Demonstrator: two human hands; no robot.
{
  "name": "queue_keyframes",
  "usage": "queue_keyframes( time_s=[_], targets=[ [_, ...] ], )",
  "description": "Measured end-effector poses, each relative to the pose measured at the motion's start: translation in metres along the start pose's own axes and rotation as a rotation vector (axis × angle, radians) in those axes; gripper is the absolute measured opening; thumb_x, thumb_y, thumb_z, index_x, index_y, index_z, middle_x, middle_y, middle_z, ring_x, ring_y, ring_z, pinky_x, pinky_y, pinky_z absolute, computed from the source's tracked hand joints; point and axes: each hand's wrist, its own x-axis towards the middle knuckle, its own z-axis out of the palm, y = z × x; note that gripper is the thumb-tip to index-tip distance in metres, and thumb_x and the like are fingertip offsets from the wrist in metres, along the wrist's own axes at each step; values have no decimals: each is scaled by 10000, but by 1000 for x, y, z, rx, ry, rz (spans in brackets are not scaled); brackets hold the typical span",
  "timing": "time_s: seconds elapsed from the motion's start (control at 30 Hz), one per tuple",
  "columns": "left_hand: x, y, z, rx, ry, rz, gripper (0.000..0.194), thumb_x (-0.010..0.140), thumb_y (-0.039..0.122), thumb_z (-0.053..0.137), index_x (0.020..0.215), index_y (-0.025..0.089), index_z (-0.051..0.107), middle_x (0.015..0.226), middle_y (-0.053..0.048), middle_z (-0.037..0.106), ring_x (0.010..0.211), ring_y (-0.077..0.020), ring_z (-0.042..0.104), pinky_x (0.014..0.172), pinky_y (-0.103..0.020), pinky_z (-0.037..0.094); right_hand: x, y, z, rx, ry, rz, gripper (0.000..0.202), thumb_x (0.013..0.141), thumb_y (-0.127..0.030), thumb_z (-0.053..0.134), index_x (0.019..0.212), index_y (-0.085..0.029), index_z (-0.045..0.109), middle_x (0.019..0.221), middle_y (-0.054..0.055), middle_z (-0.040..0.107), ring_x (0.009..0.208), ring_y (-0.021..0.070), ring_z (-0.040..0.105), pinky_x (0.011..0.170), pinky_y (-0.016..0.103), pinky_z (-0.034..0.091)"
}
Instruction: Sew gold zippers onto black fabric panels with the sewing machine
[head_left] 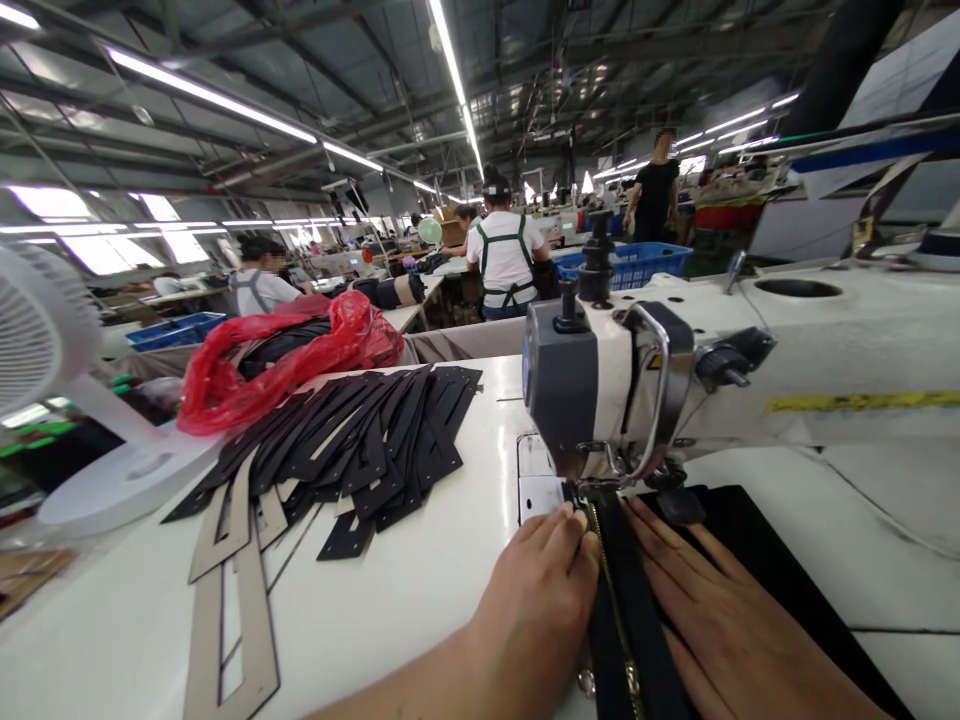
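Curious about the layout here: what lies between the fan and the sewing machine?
The head view shows a red plastic bag, spread dark and beige cut pieces, then bare tabletop.

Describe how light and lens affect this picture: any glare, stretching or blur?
Head view: ceiling strip lights and left-hand windows glare white; the glossy tabletop shows pale sheen; black fabric loses detail; the fan looks stretched, probably by a wide lens; the far background looks soft.
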Motion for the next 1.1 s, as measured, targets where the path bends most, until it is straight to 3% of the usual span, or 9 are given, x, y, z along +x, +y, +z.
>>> queue_keyframes(
  time_s=[0.43, 0.8, 1.1],
  targets=[
    [-4, 1, -1, 33, 32, 14, 220, 916, 118, 404, 998, 54, 598, 1023, -150, 622, 954, -253, 601, 844, -379, 530, -1, -3, -3, 100, -4, 41, 618, 806, -163, 377, 1414, -126, 272, 1296, 119, 511, 1187, 240, 477, 965, 467, 389],
    [0, 3, -8, 72, -86, -2, 179, 888, 101, 456, 1004, 51, 583, 958, -149, 610, 908, -248, 601, 787, -386, 537, -4, -5, 2, 156, -148, 92, 584, 836, -169, 403, 1407, -133, 288, 1388, 124, 402, 1291, 246, 343, 1034, 495, 321],
    [5, 2, -12, 116, -155, 21, 178, 897, 109, 415, 982, 84, 570, 872, -120, 597, 832, -229, 592, 730, -368, 547, -2, -3, 9, 136, -9, 80, 560, 843, -185, 381, 1398, -155, 311, 1345, 117, 461, 1241, 234, 419, 996, 491, 356]
  ],
)
